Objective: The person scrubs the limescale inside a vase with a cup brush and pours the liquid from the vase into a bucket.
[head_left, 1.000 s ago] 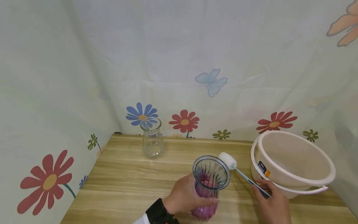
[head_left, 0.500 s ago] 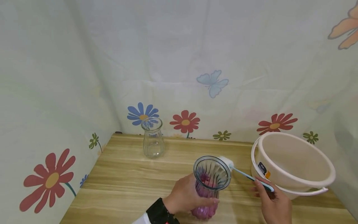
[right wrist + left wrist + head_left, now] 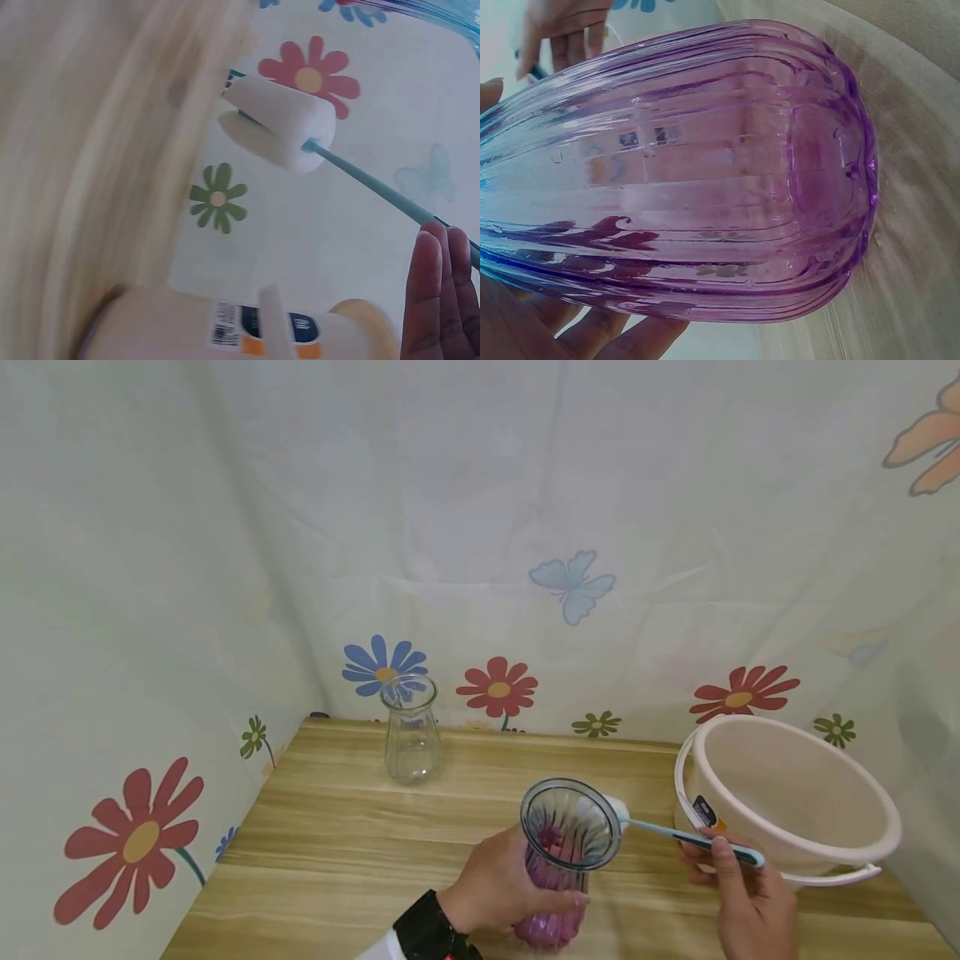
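My left hand [image 3: 487, 885] grips a ribbed glass vase [image 3: 551, 902], purple at the base and bluish-clear toward its wide mouth. The vase leans slightly, mouth upward; in the left wrist view its purple base [image 3: 825, 172] is near the wooden surface. My right hand [image 3: 757, 897] pinches the blue handle of a sponge brush [image 3: 675, 833], held almost level to the right of the vase. Its white sponge head [image 3: 281, 124] shows fully in the right wrist view, while in the head view the vase rim partly covers it. The sponge is outside the vase.
A clear glass vase [image 3: 412, 747] stands at the back left of the wooden table [image 3: 337, 852]. On the right is a cream bucket [image 3: 750, 827], its handle hanging down, close beside my right hand. A flower-printed curtain [image 3: 450, 527] rises along the back and sides.
My right hand has shifted right and turned the brush from slanting to nearly level. The sponge head has dropped slightly and now sits partly behind the vase rim. My left hand stays almost still.
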`<act>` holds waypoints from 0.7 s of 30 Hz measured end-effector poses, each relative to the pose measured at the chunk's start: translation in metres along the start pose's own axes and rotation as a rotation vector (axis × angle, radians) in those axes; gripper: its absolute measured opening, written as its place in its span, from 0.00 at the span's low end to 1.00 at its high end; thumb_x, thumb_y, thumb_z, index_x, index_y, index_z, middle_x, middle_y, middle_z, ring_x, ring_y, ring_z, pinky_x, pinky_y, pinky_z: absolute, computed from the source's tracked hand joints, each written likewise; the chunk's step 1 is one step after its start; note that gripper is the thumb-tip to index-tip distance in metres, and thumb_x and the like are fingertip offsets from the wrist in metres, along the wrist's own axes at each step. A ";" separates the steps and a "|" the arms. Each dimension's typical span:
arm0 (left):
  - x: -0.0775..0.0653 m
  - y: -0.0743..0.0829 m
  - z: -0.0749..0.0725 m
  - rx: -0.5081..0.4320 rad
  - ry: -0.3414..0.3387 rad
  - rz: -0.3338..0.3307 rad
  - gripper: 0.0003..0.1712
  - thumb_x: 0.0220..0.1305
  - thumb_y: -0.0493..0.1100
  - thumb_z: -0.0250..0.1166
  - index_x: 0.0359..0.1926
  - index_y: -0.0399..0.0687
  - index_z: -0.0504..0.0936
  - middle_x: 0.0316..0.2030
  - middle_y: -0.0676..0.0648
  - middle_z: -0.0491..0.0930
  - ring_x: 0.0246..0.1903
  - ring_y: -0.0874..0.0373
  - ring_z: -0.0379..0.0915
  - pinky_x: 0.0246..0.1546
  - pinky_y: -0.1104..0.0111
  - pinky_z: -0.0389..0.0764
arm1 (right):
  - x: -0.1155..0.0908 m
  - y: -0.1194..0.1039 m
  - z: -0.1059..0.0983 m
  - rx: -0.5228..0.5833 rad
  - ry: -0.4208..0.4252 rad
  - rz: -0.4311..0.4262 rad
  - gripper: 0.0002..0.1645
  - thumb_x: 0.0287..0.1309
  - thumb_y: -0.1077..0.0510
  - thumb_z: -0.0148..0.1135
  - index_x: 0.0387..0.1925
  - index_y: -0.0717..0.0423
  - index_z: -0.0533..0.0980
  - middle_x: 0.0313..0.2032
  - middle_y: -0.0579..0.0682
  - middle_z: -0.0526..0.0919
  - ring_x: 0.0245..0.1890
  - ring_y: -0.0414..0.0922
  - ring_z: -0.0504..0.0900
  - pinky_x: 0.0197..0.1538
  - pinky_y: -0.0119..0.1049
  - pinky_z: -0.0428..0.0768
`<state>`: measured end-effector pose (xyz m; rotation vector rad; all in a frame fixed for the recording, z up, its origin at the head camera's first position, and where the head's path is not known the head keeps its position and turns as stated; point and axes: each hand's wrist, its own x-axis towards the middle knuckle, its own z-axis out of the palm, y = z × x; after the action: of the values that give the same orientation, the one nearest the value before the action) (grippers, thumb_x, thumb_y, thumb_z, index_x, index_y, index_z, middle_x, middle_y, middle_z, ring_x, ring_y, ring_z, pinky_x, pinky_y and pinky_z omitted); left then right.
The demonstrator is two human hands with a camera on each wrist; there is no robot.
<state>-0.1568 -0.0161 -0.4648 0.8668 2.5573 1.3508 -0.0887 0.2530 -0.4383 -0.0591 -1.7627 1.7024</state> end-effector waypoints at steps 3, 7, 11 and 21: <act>0.000 0.000 0.000 -0.001 0.000 -0.009 0.42 0.51 0.77 0.72 0.63 0.75 0.67 0.52 0.67 0.81 0.52 0.72 0.77 0.52 0.65 0.82 | 0.001 -0.014 0.002 -0.007 0.025 0.001 0.14 0.74 0.68 0.53 0.51 0.77 0.78 0.30 0.47 0.91 0.31 0.36 0.90 0.31 0.27 0.84; 0.000 0.000 0.001 -0.002 -0.001 -0.015 0.42 0.51 0.77 0.72 0.63 0.76 0.67 0.53 0.67 0.81 0.53 0.71 0.77 0.53 0.65 0.82 | 0.004 -0.033 0.003 -0.074 0.020 -0.035 0.15 0.75 0.67 0.53 0.50 0.78 0.78 0.30 0.45 0.91 0.32 0.36 0.90 0.35 0.25 0.84; 0.000 0.001 0.000 -0.011 -0.009 -0.015 0.42 0.52 0.75 0.73 0.64 0.76 0.66 0.54 0.66 0.81 0.53 0.71 0.78 0.53 0.64 0.83 | 0.009 -0.042 0.002 -0.043 -0.055 -0.160 0.14 0.74 0.72 0.50 0.50 0.85 0.74 0.34 0.44 0.91 0.35 0.36 0.90 0.42 0.24 0.84; 0.000 0.001 -0.001 -0.034 -0.019 -0.017 0.43 0.51 0.75 0.74 0.64 0.77 0.66 0.54 0.67 0.81 0.54 0.72 0.77 0.55 0.64 0.82 | 0.021 -0.060 0.001 0.188 -0.153 -0.274 0.15 0.74 0.75 0.46 0.52 0.87 0.73 0.42 0.54 0.90 0.46 0.42 0.89 0.58 0.26 0.79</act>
<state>-0.1568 -0.0160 -0.4632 0.8463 2.5140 1.3712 -0.0805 0.2536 -0.3756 0.3883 -1.6222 1.6953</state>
